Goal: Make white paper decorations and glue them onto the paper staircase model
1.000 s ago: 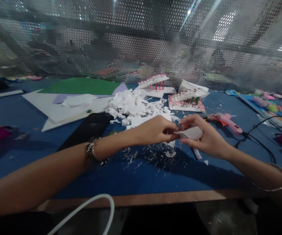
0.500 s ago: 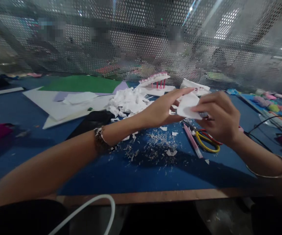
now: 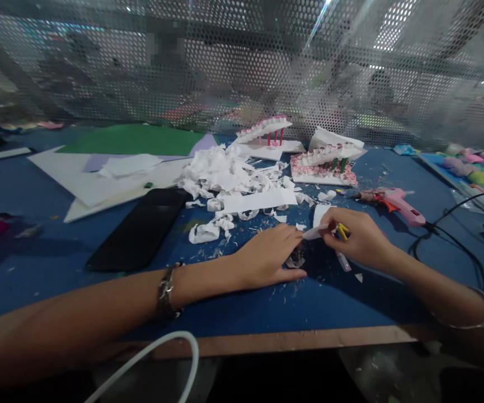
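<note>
My left hand point(image 3: 269, 254) lies low over the table, palm down, fingers stretched out and thumb apart, above small paper shreds. Its fingertips reach a small white paper piece point(image 3: 314, 232). That piece is pinched between the thumb and fingers of my right hand point(image 3: 359, 238). Just behind the right hand, another white paper piece point(image 3: 321, 214) is partly visible. Scissors with a yellow handle point(image 3: 342, 231) show beneath the right hand, mostly hidden by it. A long white paper strip point(image 3: 261, 200) rests on the front of a heap of torn paper point(image 3: 220, 170).
Two small stair models stand behind, one on pink pillars point(image 3: 269, 134), one on a pink-speckled base point(image 3: 323, 170). To the right lies a pink glue gun point(image 3: 401, 206) with a black cable point(image 3: 455, 240). A black phone point(image 3: 141, 232) and green sheet point(image 3: 136, 140) are left.
Both hands have come down from mid-air to the tabletop. My left hand has let go of the white paper it held up and flattened out. The glue gun and second stair model are now uncovered.
</note>
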`<action>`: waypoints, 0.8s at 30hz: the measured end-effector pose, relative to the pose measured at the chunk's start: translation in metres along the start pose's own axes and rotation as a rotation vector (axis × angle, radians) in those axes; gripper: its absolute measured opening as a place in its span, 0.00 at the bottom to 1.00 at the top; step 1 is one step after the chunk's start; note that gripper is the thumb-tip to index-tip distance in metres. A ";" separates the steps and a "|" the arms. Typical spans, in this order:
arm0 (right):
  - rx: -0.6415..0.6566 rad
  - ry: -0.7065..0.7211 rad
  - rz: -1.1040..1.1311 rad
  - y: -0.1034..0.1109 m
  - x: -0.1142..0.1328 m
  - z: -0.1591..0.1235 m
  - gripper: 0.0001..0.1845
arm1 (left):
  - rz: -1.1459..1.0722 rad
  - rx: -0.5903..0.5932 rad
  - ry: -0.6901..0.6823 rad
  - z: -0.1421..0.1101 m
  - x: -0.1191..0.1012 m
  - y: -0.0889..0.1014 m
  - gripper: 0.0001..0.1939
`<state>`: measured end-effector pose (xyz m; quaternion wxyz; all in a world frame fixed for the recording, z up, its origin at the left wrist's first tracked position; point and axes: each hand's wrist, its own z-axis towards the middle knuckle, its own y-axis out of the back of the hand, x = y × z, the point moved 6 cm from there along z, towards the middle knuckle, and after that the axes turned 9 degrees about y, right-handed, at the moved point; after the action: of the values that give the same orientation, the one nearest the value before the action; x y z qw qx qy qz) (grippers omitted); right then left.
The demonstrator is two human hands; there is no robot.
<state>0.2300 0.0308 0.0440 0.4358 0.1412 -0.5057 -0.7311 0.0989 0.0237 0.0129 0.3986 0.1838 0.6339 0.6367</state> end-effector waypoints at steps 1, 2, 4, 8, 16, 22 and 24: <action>-0.033 -0.031 0.004 0.002 -0.002 0.000 0.04 | -0.007 0.014 -0.011 0.002 -0.001 -0.002 0.18; -0.058 -0.051 0.000 0.003 -0.004 -0.001 0.04 | -0.030 0.030 -0.022 0.004 -0.002 -0.004 0.14; -0.093 -0.075 -0.013 0.004 -0.005 -0.002 0.05 | -0.103 0.067 -0.053 0.005 -0.002 -0.006 0.11; -0.180 -0.105 -0.052 0.009 -0.006 -0.005 0.04 | -0.156 0.095 -0.169 0.000 -0.005 -0.007 0.15; -0.370 0.327 -0.331 0.025 0.036 -0.012 0.06 | 0.187 -0.278 0.013 0.000 0.037 0.053 0.13; 0.189 0.425 -0.380 -0.026 0.047 -0.008 0.05 | 0.124 -0.227 -0.075 -0.021 0.022 0.045 0.08; 0.280 0.402 -0.294 -0.035 0.046 -0.009 0.05 | 0.047 -0.138 -0.108 -0.027 0.006 0.029 0.10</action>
<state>0.1917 -0.0068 0.0205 0.3928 0.4142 -0.4793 -0.6667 0.0671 0.0134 0.0360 0.4289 0.2047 0.5615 0.6774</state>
